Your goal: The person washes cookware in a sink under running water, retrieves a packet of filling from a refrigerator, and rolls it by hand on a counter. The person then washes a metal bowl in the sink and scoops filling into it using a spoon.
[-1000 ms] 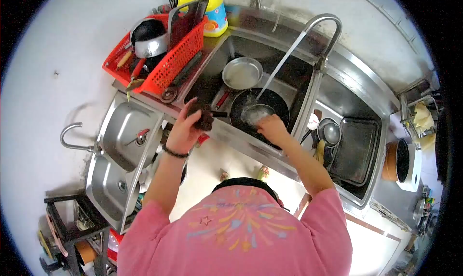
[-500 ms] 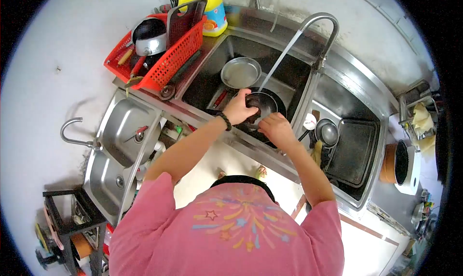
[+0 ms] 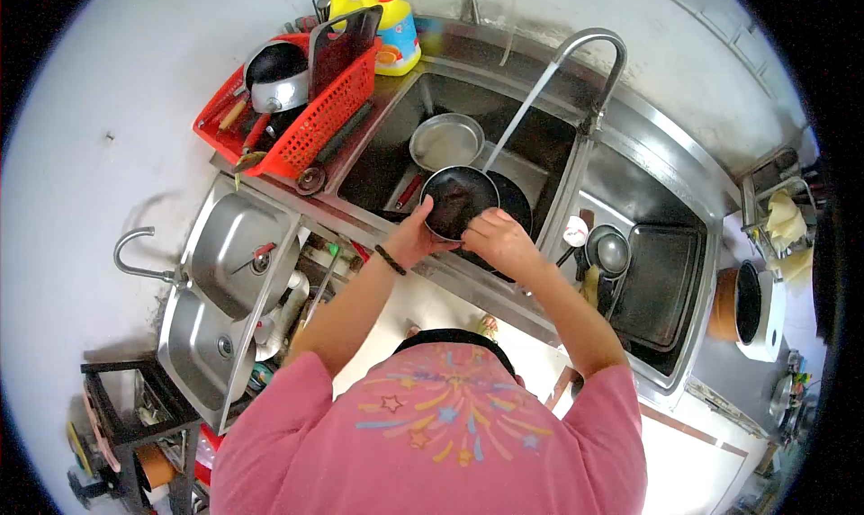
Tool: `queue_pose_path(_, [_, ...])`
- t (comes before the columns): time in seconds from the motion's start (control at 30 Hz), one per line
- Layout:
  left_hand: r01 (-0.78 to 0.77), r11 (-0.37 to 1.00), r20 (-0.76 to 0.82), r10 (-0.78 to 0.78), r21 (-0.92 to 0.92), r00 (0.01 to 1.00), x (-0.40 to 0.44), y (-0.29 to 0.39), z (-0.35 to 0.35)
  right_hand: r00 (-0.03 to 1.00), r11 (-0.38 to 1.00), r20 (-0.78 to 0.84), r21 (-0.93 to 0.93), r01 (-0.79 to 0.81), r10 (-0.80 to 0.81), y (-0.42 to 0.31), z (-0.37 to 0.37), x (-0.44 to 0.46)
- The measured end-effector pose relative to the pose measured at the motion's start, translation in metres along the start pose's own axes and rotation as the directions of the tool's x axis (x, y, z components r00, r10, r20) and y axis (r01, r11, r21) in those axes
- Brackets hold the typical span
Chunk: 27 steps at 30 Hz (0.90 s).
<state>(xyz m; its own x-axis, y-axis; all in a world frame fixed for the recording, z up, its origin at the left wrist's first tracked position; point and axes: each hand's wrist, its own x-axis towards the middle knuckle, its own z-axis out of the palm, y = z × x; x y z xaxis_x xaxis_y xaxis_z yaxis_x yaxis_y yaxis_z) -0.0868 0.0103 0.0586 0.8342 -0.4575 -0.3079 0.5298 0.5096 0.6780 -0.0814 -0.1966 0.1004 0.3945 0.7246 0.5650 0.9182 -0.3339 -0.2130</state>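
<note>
1 round, silvery-rimmed dark bowl (image 3: 479,197)

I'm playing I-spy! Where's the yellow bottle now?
In the head camera's view, the yellow bottle stands near the top, left of centre, just right of the red basket, by the far-left corner of the sink with running water.

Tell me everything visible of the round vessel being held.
The round vessel has a dark, brownish interior and a thin, pale rim; its material is unclear. It is held over the sink, opening toward the camera, left hand at its lower left, right hand at its lower right, partly hiding a black pan.
</note>
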Motion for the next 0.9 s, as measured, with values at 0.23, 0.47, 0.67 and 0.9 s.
queue_pose_path(0.23, [-0.069,0.989,-0.212,0.096,0.13,0.972,-0.005,-0.022,0.018,0.818,0.881,0.419,0.08,-0.466,0.395,0.01,0.01,0.043])
queue_pose_path(0.47, [-0.156,0.987,-0.183,0.162,0.047,0.97,-0.002,-0.028,0.016,0.744,0.901,0.511,-0.2,-0.385,0.431,0.008,0.019,0.055])
queue_pose_path(0.67, [-0.104,0.988,-0.187,0.124,0.115,0.975,-0.001,-0.021,0.026,0.787,0.889,0.43,-0.324,-0.323,0.442,0.022,0.018,0.055])
queue_pose_path(0.9, [-0.084,0.994,-0.166,0.094,0.066,0.982,-0.004,-0.012,0.046,0.714,0.84,0.482,-0.463,-0.284,0.507,0.008,-0.024,0.077])
